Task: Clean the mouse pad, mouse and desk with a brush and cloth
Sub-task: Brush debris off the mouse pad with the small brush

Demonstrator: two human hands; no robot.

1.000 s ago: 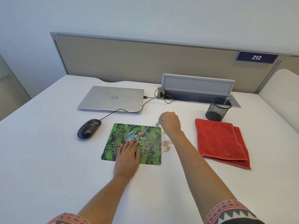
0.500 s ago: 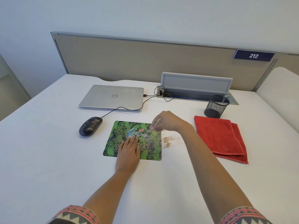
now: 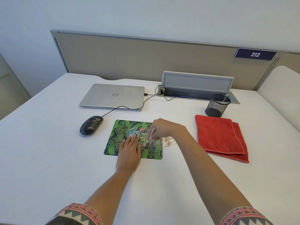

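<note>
Left hand (image 3: 129, 150) lay flat, fingers straight, pressing the mouse pad (image 3: 118, 135) mid-tabletop. Right hand (image 3: 164, 128) pinched a thin brush (image 3: 150, 138), bristles on the pad's right half.

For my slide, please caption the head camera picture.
Right hand holds a small pale brush on the green mouse pad; left hand presses it flat.

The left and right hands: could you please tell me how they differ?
The left hand lies flat, fingers straight, on the mouse pad; the right hand pinches a small brush. The left hand covers the pad's near edge; the right hand its far right part. Both work at the pad.
</note>
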